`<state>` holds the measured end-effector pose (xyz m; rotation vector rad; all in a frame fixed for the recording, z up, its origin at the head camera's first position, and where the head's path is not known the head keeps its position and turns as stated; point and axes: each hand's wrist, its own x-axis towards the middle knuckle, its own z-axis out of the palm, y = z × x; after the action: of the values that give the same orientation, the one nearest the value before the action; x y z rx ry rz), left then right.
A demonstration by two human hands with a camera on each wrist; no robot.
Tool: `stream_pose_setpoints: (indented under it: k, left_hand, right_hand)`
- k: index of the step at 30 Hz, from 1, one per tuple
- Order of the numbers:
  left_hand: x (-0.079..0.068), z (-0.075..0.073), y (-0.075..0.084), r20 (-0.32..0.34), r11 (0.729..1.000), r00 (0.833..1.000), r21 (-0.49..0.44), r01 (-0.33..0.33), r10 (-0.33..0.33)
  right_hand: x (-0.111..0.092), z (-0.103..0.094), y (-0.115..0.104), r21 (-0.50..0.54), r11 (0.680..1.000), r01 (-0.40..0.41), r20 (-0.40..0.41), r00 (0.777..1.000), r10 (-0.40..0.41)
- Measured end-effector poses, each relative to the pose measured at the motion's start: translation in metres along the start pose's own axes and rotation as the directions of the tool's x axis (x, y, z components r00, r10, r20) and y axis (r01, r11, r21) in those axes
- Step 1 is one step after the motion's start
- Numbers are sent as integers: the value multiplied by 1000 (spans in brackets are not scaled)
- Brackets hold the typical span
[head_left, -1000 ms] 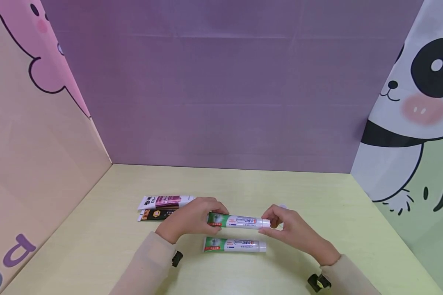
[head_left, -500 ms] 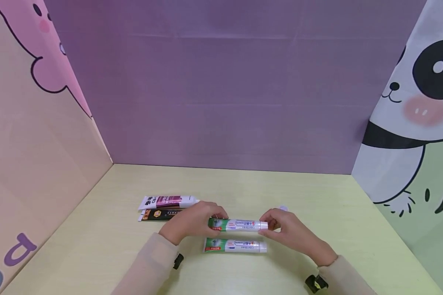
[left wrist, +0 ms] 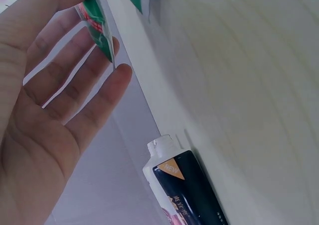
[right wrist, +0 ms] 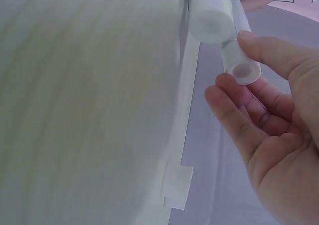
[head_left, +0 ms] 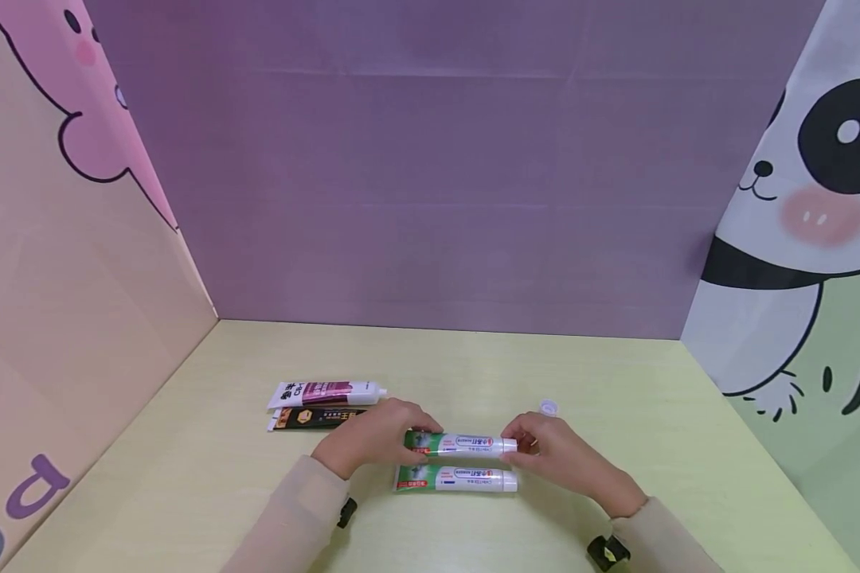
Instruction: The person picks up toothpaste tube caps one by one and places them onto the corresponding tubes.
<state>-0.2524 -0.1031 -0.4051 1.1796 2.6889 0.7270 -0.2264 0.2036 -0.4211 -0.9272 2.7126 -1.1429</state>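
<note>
My left hand (head_left: 377, 437) pinches the flat green end of a green-and-white toothpaste tube (head_left: 466, 444). My right hand (head_left: 566, 455) pinches the same tube at its white cap (right wrist: 241, 65), thumb on one side and fingers on the other. It lies level, just behind a matching toothpaste tube (head_left: 466, 478) on the table. Whether the held tube touches the tabletop is unclear. Left of my left hand lie a white-and-purple tube (head_left: 330, 392) and a black tube (head_left: 315, 418), the latter partly covered by that hand.
A small loose white cap (head_left: 548, 407) sits on the pale wooden table (head_left: 616, 382), behind my right hand. A purple backdrop (head_left: 444, 199) closes off the back, with printed panels at the left and right sides.
Both hands have brought the held toothpaste tube toward the front, nearer the matching one. The black tube and the loose cap show more than before.
</note>
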Motion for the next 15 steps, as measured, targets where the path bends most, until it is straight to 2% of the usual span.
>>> stream_pose_setpoints:
  k: [15]
  left_hand:
    - [2, 5, -2, 34, 999, 999, 0, 43, -43]
  right_hand:
    - [8, 3, 5, -13, 998, -54, 46, 997, 54]
